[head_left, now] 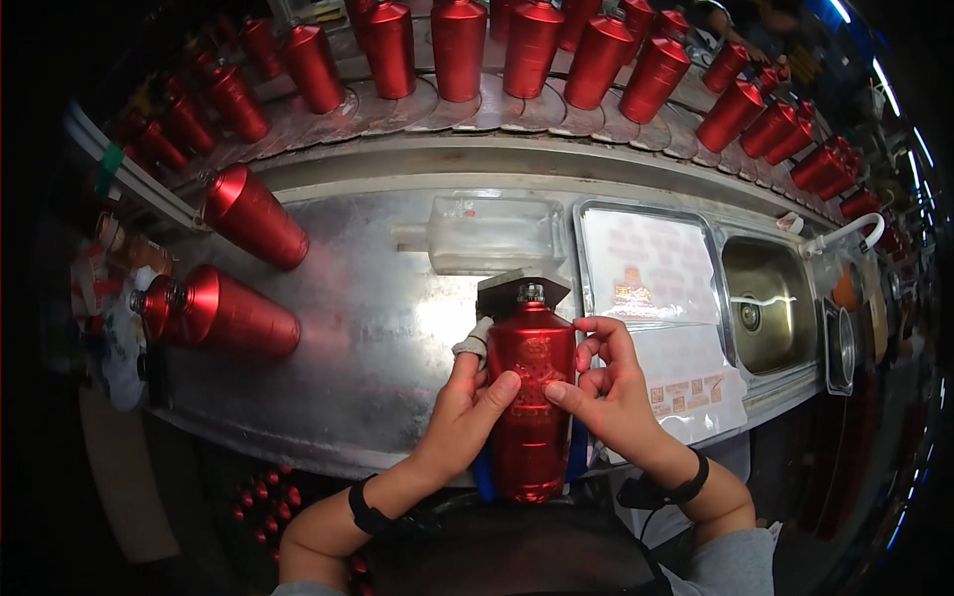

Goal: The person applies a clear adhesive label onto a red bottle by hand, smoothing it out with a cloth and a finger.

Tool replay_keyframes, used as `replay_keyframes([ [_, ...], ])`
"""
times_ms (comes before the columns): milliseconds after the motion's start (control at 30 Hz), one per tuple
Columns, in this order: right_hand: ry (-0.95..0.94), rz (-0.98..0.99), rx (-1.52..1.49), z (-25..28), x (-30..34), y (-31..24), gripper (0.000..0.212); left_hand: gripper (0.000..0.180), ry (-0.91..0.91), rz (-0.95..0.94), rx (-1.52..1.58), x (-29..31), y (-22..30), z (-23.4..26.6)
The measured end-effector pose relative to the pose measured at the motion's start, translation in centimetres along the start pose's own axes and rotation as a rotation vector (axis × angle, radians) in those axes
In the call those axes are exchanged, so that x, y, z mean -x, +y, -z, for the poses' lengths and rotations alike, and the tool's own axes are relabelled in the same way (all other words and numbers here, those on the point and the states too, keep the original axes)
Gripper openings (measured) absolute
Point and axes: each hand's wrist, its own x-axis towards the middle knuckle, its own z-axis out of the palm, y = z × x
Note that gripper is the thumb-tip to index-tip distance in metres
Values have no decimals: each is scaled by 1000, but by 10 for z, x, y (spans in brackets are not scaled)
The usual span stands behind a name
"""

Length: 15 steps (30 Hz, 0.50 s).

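A shiny red bottle (530,447) with a bare threaded neck lies in front of me, neck away from me, on a rest with blue side pieces. A gold transfer design (537,363) sits on its front. My left hand (467,407) holds the bottle's left side, thumb pressed on the design's edge; a pale cover wraps one fingertip. On the right side, my right hand (611,397) has its thumb on the design and its fingers bent beside the bottle. Behind the neck stands a dark block (497,288) with a flat top.
A metal tray (578,233) at right carries white transfer sheets (646,248). Beyond it are a steel sink (785,338) and a white tap (874,233). A clear rectangular container (497,233) lies behind the block. Red bottles (253,214) stand at left; more line the curved conveyor (417,104).
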Motion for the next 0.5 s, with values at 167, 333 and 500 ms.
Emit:
replay_keyframes([
  [167, -12, 8, -21, -25, -3, 2, 66, 70, -8, -7, -17, 8, 7, 25],
  [333, -18, 0, -24, -41, -10, 1, 63, 68, 4, -5, 54, 13, 12, 41],
  [500, -8, 17, -34, -61, -15, 2, 61, 66, -2, -32, -11, 17, 16, 55],
])
